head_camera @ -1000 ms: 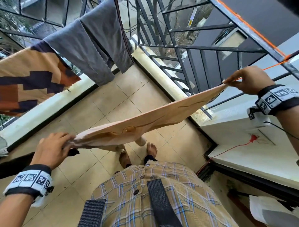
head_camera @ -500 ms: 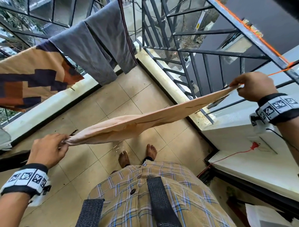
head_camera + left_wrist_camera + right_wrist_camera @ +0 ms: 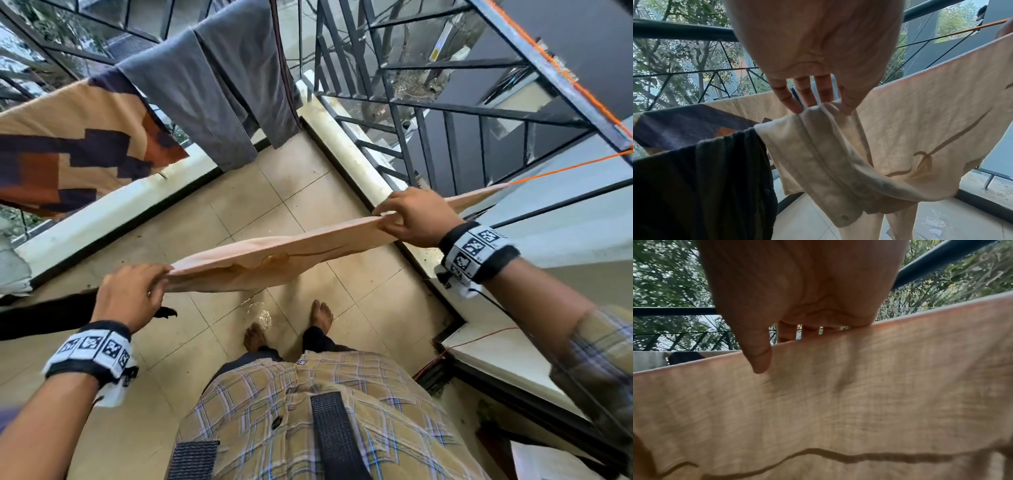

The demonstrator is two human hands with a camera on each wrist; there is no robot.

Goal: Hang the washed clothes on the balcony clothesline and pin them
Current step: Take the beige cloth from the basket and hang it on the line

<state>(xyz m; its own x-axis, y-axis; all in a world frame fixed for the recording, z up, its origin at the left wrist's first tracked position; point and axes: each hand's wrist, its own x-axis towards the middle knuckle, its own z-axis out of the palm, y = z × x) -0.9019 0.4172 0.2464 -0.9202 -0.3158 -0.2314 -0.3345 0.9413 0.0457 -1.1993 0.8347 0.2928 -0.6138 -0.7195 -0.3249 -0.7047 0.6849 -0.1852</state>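
A pale peach cloth (image 3: 281, 253) hangs folded over the orange clothesline (image 3: 565, 169) in front of me. My left hand (image 3: 137, 291) pinches the cloth's left end; in the left wrist view the fingertips (image 3: 795, 108) nip a bunched hem of the cloth (image 3: 900, 123). My right hand (image 3: 411, 219) grips the top fold further right, with the thumb (image 3: 760, 360) in front of the cloth (image 3: 818, 410) and the fingers behind it. The line itself is hidden under the fabric between my hands.
A grey garment (image 3: 219, 89) and an orange and navy patterned cloth (image 3: 68, 147) hang on the far line. A dark garment (image 3: 694, 178) hangs at the left. Metal railings (image 3: 411, 85) and a ledge (image 3: 342, 150) bound the tiled floor (image 3: 239, 205). My bare feet (image 3: 320, 315) stand below.
My right hand has slid left along the line, from the cloth's far right end towards its middle. The left hand stays pinched on the left end.
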